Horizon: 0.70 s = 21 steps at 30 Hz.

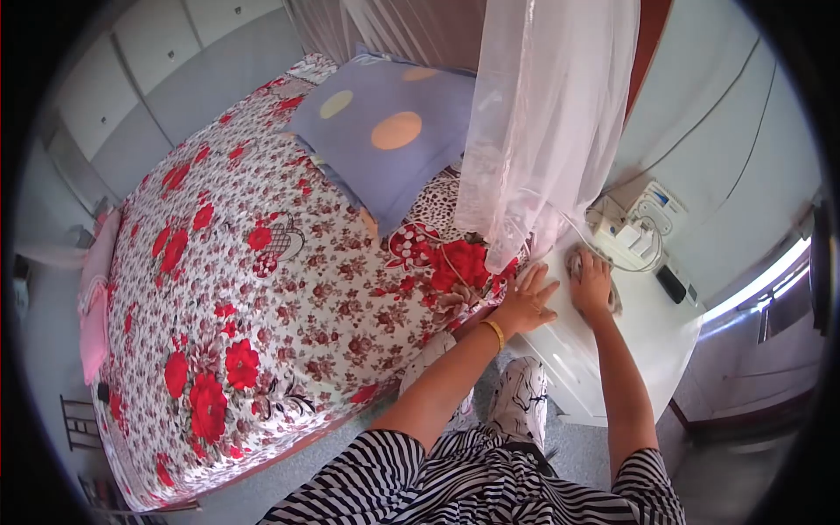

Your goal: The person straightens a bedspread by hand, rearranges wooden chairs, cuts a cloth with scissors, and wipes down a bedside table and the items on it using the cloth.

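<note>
My right hand (592, 282) presses a greyish-brown cloth (615, 302) against the top of a white bedside cabinet (643, 350). Parts of the cloth show on both sides of the hand. My left hand (527, 300), with a yellow band at its wrist, has its fingers spread at the cabinet's left edge, beside the bed; it holds nothing. Just beyond the right hand lie white cables and a white plug block (617, 236). A black object (671, 283) rests near the cabinet's right back edge.
A bed with a red-flowered sheet (332, 306) fills the left. On it lies a blue-grey pillow (385, 122) with coloured dots. A sheer white curtain (551, 114) hangs beside the cabinet. A white device (661, 206) with a small screen stands by the wall.
</note>
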Motion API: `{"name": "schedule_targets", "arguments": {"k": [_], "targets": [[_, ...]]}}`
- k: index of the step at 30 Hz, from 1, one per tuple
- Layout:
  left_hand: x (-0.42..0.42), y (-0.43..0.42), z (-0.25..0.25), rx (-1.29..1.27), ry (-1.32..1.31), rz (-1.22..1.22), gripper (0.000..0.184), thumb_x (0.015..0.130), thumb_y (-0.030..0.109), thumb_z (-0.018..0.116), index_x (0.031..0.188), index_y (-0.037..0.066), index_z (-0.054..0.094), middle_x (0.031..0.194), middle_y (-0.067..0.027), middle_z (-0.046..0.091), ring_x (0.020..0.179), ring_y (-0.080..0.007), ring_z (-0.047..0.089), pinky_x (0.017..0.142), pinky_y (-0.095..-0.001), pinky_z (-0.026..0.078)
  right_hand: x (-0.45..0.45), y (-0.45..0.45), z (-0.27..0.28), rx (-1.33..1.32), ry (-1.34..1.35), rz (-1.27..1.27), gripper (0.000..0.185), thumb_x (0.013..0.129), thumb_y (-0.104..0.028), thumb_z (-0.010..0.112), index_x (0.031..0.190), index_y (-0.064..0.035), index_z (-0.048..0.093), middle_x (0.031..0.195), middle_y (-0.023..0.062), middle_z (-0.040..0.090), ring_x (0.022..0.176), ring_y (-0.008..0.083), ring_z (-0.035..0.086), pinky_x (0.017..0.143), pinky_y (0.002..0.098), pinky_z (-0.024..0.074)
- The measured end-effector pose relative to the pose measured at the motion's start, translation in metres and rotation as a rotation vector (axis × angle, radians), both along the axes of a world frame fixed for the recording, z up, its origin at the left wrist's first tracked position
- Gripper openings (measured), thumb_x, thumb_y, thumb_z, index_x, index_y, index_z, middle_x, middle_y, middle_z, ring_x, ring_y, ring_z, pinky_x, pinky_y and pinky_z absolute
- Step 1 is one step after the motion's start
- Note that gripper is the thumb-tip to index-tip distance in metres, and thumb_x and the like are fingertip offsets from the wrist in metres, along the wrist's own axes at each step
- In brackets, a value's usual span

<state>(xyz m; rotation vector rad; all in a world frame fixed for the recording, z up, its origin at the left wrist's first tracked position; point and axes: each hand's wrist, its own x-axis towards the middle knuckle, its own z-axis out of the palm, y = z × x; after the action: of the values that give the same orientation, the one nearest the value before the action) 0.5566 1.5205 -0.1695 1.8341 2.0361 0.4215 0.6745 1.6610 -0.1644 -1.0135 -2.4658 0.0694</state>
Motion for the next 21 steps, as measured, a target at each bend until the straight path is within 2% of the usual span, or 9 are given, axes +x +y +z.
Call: {"name": "schedule_targets", "arguments": {"k": [4,8,11,15,16,21], "targets": [[0.001,0.000,0.004,-0.039,0.021,0.012,0.070,0.083,0.049,0.048,0.140,0.016,0.026,0.149,-0.0125,-0.004,0.137,-0.0277,-0.007,0.104,-0.0603,0.007,0.028,-0.054,0.013,0.000,0.021,0.184,0.059,0.067,-0.009,0.063,0.122,-0.0095,0.043,0.110,0.0173,0.049,0.105,0.0383,0.043,0.094,0.0471,0.0336],[0.001,0.000,-0.002,0.068,0.034,0.018,0.071,0.081,0.049,0.050,0.139,0.014,0.028,0.148,-0.0138,0.000,0.137,-0.0277,-0.005,0.104,-0.0608,0.006,0.052,-0.095,0.015,-0.056,0.001,0.209,0.060,0.065,-0.004,0.063,0.122,-0.0082,0.043,0.112,0.0183,0.049,0.106,0.0396,0.043,0.095,0.0483,0.0326],[0.003,-0.001,-0.014,0.226,0.076,0.016,0.073,0.079,0.046,0.055,0.138,0.012,0.029,0.146,-0.0187,0.009,0.137,-0.0289,0.001,0.104,-0.0603,0.004,0.048,-0.075,0.001,-0.103,0.067,0.160,0.063,0.063,0.000,0.061,0.123,-0.0062,0.041,0.117,0.0215,0.048,0.110,0.0430,0.042,0.097,0.0502,0.0300],[0.006,-0.001,-0.022,0.305,0.066,0.044,0.075,0.078,0.043,0.057,0.138,0.009,0.027,0.147,-0.0206,0.006,0.138,-0.0302,0.000,0.105,-0.0588,0.003,0.015,-0.025,-0.014,-0.062,0.106,0.195,0.057,0.067,-0.001,0.058,0.122,-0.0042,0.042,0.117,0.0219,0.048,0.108,0.0412,0.043,0.096,0.0500,0.0312],[0.007,-0.002,-0.016,0.251,0.047,0.042,0.077,0.077,0.040,0.059,0.139,0.008,0.025,0.147,-0.0209,0.005,0.138,-0.0303,-0.002,0.105,-0.0589,0.002,0.004,-0.013,-0.015,-0.071,0.120,0.171,0.056,0.067,-0.001,0.057,0.121,-0.0038,0.043,0.116,0.0217,0.048,0.107,0.0406,0.044,0.095,0.0483,0.0323],[0.014,-0.004,-0.024,0.473,0.047,0.113,0.082,0.072,0.031,0.062,0.139,0.004,0.023,0.146,-0.0223,0.007,0.138,-0.0295,0.000,0.105,-0.0582,0.004,-0.041,0.018,-0.012,-0.123,0.139,0.153,0.052,0.069,-0.001,0.053,0.120,-0.0034,0.045,0.115,0.0202,0.051,0.108,0.0395,0.045,0.093,0.0433,0.0352]]}}
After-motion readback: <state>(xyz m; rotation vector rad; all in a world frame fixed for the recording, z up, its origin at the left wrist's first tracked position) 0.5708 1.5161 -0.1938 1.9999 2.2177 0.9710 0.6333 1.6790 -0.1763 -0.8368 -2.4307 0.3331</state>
